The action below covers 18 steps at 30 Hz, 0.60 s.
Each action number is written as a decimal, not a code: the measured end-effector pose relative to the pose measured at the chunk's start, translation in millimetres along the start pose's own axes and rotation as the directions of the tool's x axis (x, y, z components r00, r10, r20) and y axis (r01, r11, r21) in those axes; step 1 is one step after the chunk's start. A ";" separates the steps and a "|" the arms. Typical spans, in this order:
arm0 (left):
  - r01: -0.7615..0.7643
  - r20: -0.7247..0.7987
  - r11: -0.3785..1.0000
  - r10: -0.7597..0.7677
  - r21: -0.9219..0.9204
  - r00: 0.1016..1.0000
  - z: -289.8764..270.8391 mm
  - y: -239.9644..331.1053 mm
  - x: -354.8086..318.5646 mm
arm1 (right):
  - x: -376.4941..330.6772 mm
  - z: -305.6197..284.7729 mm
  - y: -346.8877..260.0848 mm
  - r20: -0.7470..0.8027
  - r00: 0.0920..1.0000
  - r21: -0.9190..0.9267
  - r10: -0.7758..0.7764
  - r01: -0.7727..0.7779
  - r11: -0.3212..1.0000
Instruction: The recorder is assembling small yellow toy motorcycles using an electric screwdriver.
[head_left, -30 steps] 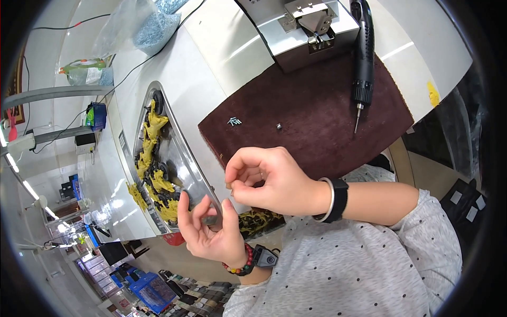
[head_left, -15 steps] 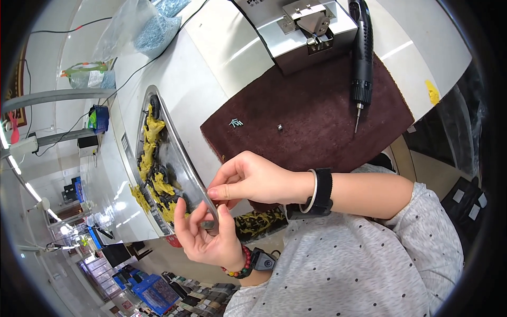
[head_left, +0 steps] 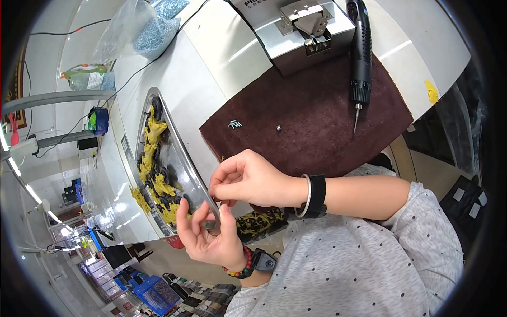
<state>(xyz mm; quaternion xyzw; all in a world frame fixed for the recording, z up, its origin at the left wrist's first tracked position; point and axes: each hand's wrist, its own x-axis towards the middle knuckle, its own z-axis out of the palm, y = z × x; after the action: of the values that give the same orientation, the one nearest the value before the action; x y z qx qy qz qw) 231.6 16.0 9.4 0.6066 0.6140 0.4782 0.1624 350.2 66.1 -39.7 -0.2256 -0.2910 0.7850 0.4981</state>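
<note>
My left hand [head_left: 207, 240], palm up with a bead bracelet at its wrist, is open beside the near end of a metal tray [head_left: 182, 140]. Its thumb and fingers are apart, and I see nothing held in them. Just above it my right hand [head_left: 245, 182], with a black band and bangle on the wrist, is closed in a pinch by the tray rim. Whatever it pinches is hidden or too small to make out. Yellow and black parts [head_left: 153, 132] lie heaped along the tray's left side.
A brown mat [head_left: 311, 116] carries several small screws [head_left: 235, 124] and a small metal piece [head_left: 279, 128]. A black electric screwdriver [head_left: 361, 63] lies on its right side, by a metal machine [head_left: 311, 42]. Bags of blue granules [head_left: 156, 37] stand at the back left.
My right thumb has bent inward and the right fingertips have shifted slightly. My left hand has moved a little right, its fingers still apart. The things on the mat have not been disturbed.
</note>
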 end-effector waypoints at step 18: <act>-0.310 0.215 0.898 0.251 0.312 0.944 40.2 -22.7 -5.1 | -107.4 -43.6 -66.7 -0.079 0.960 -0.989 -0.268 -0.109 -0.096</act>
<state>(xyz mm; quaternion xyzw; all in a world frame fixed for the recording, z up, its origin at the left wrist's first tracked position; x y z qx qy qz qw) 250.7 31.5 -30.0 0.7460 0.5774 0.3297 0.0353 464.9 0.4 -19.1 -0.5991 -0.7213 0.2446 0.2470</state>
